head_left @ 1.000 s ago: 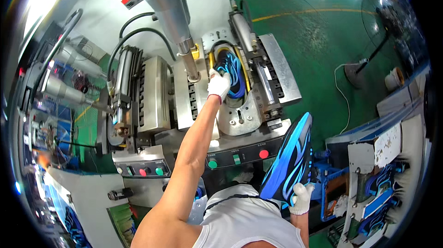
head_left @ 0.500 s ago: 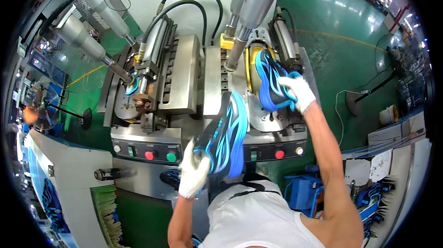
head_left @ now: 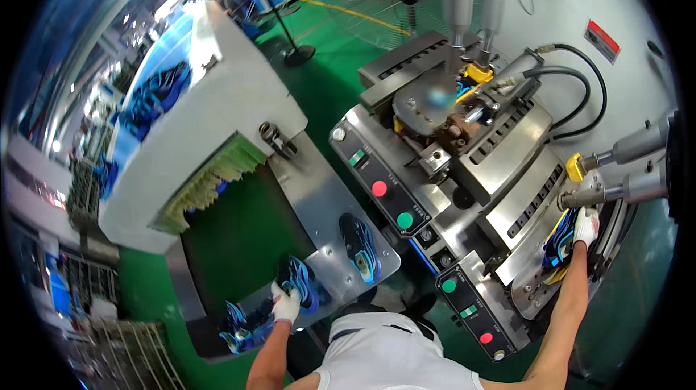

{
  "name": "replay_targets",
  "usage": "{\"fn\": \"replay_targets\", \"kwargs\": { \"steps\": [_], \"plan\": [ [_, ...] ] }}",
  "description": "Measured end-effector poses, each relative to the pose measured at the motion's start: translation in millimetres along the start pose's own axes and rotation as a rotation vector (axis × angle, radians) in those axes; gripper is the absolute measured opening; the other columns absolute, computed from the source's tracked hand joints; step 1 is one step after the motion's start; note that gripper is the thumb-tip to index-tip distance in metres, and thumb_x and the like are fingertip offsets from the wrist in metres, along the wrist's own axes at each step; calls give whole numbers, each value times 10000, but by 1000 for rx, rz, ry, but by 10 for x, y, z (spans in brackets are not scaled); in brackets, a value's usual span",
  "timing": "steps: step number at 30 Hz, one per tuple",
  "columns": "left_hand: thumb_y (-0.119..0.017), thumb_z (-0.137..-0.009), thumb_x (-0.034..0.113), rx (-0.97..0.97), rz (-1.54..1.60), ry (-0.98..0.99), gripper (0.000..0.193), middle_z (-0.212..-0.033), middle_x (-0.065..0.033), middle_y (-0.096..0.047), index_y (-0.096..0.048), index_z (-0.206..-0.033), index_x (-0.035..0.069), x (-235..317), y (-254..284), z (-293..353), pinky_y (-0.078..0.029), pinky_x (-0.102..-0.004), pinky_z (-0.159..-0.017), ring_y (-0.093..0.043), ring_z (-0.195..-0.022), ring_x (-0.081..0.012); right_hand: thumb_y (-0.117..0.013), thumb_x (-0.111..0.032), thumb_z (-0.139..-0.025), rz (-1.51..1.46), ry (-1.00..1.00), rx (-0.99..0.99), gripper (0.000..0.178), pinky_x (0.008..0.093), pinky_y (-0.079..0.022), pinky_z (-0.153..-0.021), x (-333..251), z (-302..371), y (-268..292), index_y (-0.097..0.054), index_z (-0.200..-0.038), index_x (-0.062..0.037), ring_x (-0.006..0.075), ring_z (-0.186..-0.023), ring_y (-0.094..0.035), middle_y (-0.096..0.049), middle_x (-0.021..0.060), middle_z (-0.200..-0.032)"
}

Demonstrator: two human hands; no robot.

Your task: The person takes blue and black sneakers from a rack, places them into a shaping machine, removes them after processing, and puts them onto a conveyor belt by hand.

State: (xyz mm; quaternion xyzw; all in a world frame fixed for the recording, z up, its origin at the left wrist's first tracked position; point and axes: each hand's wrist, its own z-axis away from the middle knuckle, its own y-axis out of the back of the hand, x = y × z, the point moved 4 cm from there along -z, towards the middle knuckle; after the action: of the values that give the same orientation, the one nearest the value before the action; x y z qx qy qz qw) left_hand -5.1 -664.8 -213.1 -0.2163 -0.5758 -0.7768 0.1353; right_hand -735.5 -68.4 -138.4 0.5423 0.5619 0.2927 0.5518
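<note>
At the left of the frame, a pale machine housing (head_left: 246,93) has a fringed curtain (head_left: 212,185) across its opening. Below it, at lower left, a blue-and-black shoe (head_left: 249,323) lies roughly crosswise on the metal worktop (head_left: 310,198). Just right of that shoe is the gloved left hand (head_left: 286,303), its fingers bent at the near left side of a second shoe (head_left: 303,285). It seems to touch this shoe, but whether it is closed on it cannot be told. The second shoe lies just up and right of the left hand, much the nearer of the two hands, its long axis running steeply from upper left to lower right. A third shoe (head_left: 360,245) lies farther right, apart from the left hand, at a similar slant.

Past the middle come the control panel (head_left: 380,180) and the metal press (head_left: 507,154). At the right of the frame, a fourth shoe (head_left: 557,245) sits in the press, its long axis slanting from upper right to lower left. The gloved right hand (head_left: 586,225) rests against its right side, well apart from the left hand; its fingertips are hard to make out, so its grip cannot be told.
</note>
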Motion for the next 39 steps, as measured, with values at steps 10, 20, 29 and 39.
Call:
{"fn": "replay_targets", "kwargs": {
  "steps": [10, 20, 29, 39],
  "plan": [
    [-795, -801, 432, 84, -15, -290, 524, -1265, -166, -605, -687, -1200, 110, 198, -393, -746, -489, -457, -970, -592, -1181, -349, -712, -301, -955, -541, 513, -33, 759, 432, -314, -1211, -2158, 3372, 1126, -365, -1528, 56, 361, -1440, -419, -423, 263, -1551],
    [-579, -985, 398, -644, 301, -776, 277, -963, -93, -621, -745, -976, 176, 647, -808, -1139, -526, -455, -737, -659, -864, -317, -826, -438, -764, 495, 727, -407, 1138, 512, -182, -1246, -2315, 4868, -214, -206, -1582, 54, 434, -1525, -215, -244, 293, -1626],
    [-572, -981, 316, -764, 505, -847, 211, -907, -120, -577, -660, -968, 125, 755, -955, -1369, -517, -464, -716, -647, -845, -325, -808, -394, -812, -105, 883, -684, 1140, 464, -174, -1257, -3404, 6457, -941, -120, -1595, 67, 433, -1532, -186, -176, 300, -1641],
    [-671, -895, 438, 14, -739, -478, 596, -1076, -255, -692, -596, -1312, 19, -598, 1103, -6886, -554, -499, -858, -686, -975, -424, -836, -289, -786, 30, 456, -693, 929, 417, -414, -1116, -3812, 6298, -1068, -359, -1536, -20, 347, -1287, -560, -545, 221, -1412]
  ]
}}
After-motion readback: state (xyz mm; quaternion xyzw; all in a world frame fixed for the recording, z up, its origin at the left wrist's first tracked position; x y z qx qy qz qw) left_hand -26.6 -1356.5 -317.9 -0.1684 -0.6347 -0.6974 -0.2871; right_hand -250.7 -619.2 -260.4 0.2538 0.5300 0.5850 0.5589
